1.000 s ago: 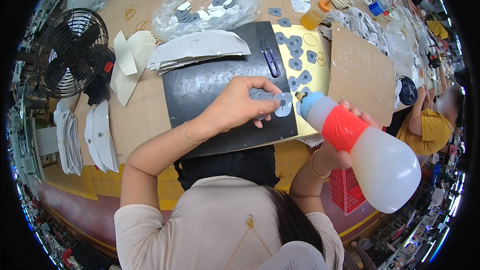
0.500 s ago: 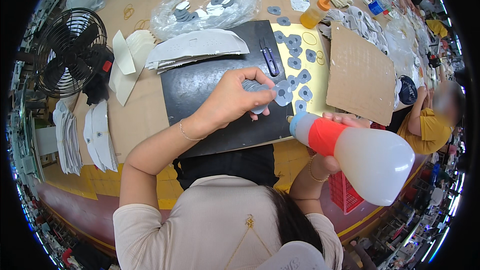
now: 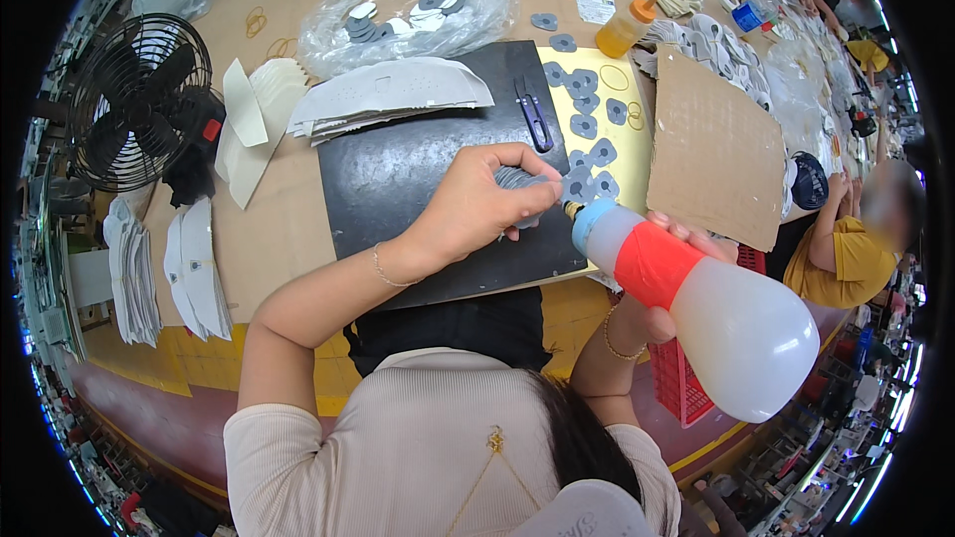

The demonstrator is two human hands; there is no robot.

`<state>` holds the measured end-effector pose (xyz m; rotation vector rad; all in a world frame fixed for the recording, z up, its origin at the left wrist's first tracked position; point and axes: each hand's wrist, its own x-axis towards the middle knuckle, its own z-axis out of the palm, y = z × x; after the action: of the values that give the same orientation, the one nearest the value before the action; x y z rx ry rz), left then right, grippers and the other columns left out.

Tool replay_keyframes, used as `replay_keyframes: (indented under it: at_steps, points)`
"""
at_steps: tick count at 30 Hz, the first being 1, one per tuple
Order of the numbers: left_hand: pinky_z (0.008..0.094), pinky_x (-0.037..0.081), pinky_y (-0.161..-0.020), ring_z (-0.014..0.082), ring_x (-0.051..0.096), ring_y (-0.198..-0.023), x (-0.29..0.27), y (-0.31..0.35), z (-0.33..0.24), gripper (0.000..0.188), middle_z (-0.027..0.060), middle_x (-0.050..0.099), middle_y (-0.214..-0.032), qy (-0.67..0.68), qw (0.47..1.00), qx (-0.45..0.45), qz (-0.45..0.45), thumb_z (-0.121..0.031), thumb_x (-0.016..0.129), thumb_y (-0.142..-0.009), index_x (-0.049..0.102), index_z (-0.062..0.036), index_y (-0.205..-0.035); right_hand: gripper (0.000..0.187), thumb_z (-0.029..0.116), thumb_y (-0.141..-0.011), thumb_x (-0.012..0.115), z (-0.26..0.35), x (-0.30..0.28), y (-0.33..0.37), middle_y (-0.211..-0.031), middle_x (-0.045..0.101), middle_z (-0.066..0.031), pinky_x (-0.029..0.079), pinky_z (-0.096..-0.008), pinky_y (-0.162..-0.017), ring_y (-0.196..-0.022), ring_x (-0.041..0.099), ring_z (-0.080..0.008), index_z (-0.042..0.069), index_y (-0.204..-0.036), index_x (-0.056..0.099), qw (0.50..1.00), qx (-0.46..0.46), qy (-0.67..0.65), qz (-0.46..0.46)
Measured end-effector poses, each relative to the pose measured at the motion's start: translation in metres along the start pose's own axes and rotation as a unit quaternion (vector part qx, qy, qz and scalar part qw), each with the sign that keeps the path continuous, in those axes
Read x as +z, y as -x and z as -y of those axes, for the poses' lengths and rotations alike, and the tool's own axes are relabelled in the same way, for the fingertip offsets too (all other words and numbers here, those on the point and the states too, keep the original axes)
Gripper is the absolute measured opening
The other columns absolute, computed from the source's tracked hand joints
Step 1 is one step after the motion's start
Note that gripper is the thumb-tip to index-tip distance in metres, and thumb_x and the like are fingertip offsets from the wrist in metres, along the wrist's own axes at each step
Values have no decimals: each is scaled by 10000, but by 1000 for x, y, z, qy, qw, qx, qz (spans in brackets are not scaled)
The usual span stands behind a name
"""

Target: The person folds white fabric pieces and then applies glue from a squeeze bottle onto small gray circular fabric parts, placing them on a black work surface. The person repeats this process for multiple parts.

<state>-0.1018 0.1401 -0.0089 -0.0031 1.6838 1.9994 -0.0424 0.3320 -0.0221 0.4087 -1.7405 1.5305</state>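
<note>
My left hand (image 3: pixel 476 207) is closed on a fanned stack of small grey patches (image 3: pixel 517 179) above the black mat (image 3: pixel 393 174). One patch (image 3: pixel 580 182) juts out from its fingertips to the right. My right hand (image 3: pixel 652 324) grips a white plastic squeeze bottle (image 3: pixel 741 338) wrapped in red tape, tilted with its blue collar (image 3: pixel 594 223) toward the left hand. The bottle's narrow brass tip (image 3: pixel 571 209) is at the lower edge of the jutting patch; whether it touches, I cannot tell. More grey patches (image 3: pixel 584 126) with dark centres lie on a yellow sheet (image 3: pixel 622 149) beyond.
Purple thread snips (image 3: pixel 533 119) and a pile of white cut pieces (image 3: pixel 398 94) lie on the mat. Behind are a plastic bag (image 3: pixel 328 30) of patches and an amber bottle (image 3: pixel 625 30). Cardboard (image 3: pixel 716 149) lies right, a black fan (image 3: pixel 139 104) stands left. A person (image 3: pixel 841 259) sits at right.
The bottle's tip has come left and up to the jutting patch, its body tipping slightly lower. My left hand has shifted a little to the right with the stack.
</note>
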Motion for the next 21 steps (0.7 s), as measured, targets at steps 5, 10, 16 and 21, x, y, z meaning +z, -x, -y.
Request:
replay_keyframes:
  at_steps: [5,10,16,21]
  points:
    - [201,413,-456,54,528,-581,0,-5,-1,133,35,635,-744,-23,1000,-4,7,-127,676,-798,635,-10,-846,879,640,-617,736,0,-22,1,-948,537,-150,539,-379,-802,-867,619,-276,-70,-1067,478,994,46,-71,66]
    - [201,408,-428,62,540,-566,-1,-47,3,164,33,644,-735,-115,992,8,50,-160,660,-782,640,-5,-832,853,631,-632,733,10,-25,6,-926,507,-126,545,-370,-770,-824,605,-256,-77,-1040,489,988,77,-96,-96]
    - [245,421,-375,103,542,-465,31,-109,10,145,40,643,-661,-284,948,-28,143,-122,639,-709,680,-5,-783,820,596,-637,750,9,-48,15,-910,486,-106,550,-366,-755,-827,585,-239,-75,-1029,487,985,89,-85,-119]
    - [279,492,-426,172,594,-448,54,-129,19,144,105,626,-616,-457,873,-6,172,-120,620,-713,655,8,-769,785,564,-634,771,14,-50,12,-924,503,-102,546,-371,-755,-832,584,-224,-56,-1031,497,984,80,-89,-131]
